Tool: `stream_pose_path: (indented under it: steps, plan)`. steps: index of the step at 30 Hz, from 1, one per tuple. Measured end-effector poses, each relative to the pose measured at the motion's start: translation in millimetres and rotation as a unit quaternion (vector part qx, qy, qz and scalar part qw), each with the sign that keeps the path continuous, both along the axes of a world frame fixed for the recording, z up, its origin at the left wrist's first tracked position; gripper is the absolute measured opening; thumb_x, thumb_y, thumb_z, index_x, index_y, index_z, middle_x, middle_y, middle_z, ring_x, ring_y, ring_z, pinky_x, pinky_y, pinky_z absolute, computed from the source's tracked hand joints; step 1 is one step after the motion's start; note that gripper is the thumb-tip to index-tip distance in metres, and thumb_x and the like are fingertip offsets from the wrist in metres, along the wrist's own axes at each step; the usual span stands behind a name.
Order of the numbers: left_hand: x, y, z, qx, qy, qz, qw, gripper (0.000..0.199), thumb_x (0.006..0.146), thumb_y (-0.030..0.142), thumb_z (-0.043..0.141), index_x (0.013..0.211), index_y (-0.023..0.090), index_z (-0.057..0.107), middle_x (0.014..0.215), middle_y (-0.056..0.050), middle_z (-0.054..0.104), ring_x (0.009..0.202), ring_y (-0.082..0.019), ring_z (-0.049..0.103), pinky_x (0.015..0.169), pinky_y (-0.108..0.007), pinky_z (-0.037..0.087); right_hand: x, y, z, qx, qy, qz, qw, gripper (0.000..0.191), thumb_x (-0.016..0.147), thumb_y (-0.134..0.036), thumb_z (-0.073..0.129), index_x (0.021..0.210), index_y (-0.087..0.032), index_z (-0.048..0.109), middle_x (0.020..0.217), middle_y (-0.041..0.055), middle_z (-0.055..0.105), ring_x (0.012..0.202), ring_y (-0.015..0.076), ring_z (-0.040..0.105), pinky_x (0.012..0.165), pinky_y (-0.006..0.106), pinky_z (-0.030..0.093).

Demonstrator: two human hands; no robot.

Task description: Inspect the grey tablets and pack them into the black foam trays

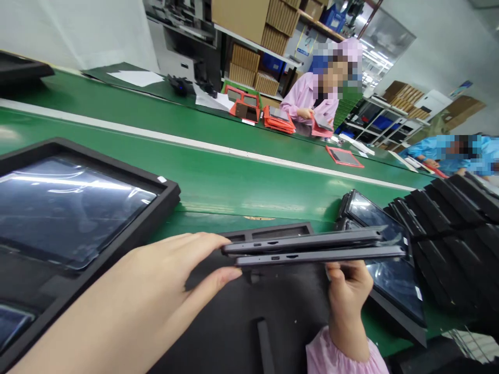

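Two thin dark tablets, an upper tablet point(312, 240) and a lower tablet point(327, 255), are held edge-on, one above the other with a narrow gap. Ports and slots show along their near edges. My left hand point(156, 280) pinches their left end, thumb at the lower one and fingers at the upper one. From below, my right hand point(351, 293) grips the right part; some of its fingers are hidden behind the tablets. Beneath them lies a black foam tray point(218, 317) with raised dividers.
At left, another black tray point(166, 200) holds a large glossy screen point(74, 208). Screens in trays point(390, 280) and stacked black trays point(448, 244) crowd the right. Across the green bench point(234, 176), a person in pink point(292, 101) handles a red-framed tablet point(323, 126).
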State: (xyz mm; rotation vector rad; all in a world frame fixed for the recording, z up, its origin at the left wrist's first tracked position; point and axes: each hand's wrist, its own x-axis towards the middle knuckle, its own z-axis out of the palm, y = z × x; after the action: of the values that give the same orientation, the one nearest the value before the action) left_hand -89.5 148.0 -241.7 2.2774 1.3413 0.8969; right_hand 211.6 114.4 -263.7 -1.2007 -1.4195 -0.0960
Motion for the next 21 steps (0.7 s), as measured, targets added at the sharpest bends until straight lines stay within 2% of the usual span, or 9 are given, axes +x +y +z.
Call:
stream_pose_path:
  steps: [3,7,15,18,21]
  plan:
    - [4,0,6.5,0.007,0.049,-0.013,0.999,0.047,0.111,0.063,0.037,0.116,0.033,0.072,0.112,-0.002,0.083,0.094,-0.028,0.081,0.080,-0.035,0.065,0,1,-0.9,0.010,0.000,-0.030,0.999,0.059,0.083,-0.072,0.082,0.061,-0.020,0.065,0.047,0.0000,0.064,0.034,0.0142,0.055,0.036,0.023,0.037]
    - [6,0,12.3,0.009,0.042,-0.015,0.999,0.052,0.112,0.064,0.032,0.115,0.032,0.072,0.109,0.000,0.084,0.093,-0.028,0.082,0.078,-0.038,0.065,1,3,-3.3,0.028,0.000,-0.055,0.998,0.062,0.081,-0.074,0.082,0.059,-0.020,0.063,0.045,-0.0006,0.062,0.033,0.0127,0.053,0.035,0.022,0.035]
    - [9,-2,15.8,0.022,0.043,-0.030,0.998,0.042,0.113,0.048,0.038,0.113,0.026,0.074,0.107,0.000,0.084,0.090,-0.029,0.083,0.071,-0.045,0.068,11,1,-15.0,0.018,0.013,-0.047,0.999,0.061,0.081,-0.073,0.084,0.062,-0.018,0.064,0.046,-0.0016,0.059,0.036,0.0096,0.050,0.039,0.021,0.036]
    - [12,-1,16.9,0.024,0.046,-0.032,0.998,0.035,0.112,0.039,0.042,0.115,0.025,0.074,0.107,0.001,0.085,0.090,-0.028,0.083,0.071,-0.047,0.069,14,2,-12.1,0.005,0.010,-0.040,0.999,0.064,0.080,-0.076,0.083,0.059,-0.018,0.064,0.044,-0.0011,0.058,0.034,0.0097,0.047,0.037,0.021,0.035]
    - [11,1,19.6,0.023,0.054,-0.056,0.997,0.026,0.107,0.030,0.052,0.114,0.024,0.076,0.109,0.001,0.085,0.089,-0.027,0.083,0.068,-0.044,0.068,16,3,-4.7,-0.058,-0.030,-0.022,0.998,0.066,0.073,-0.080,0.084,0.053,-0.020,0.066,0.041,0.0023,0.060,0.031,0.0141,0.050,0.033,0.023,0.039]
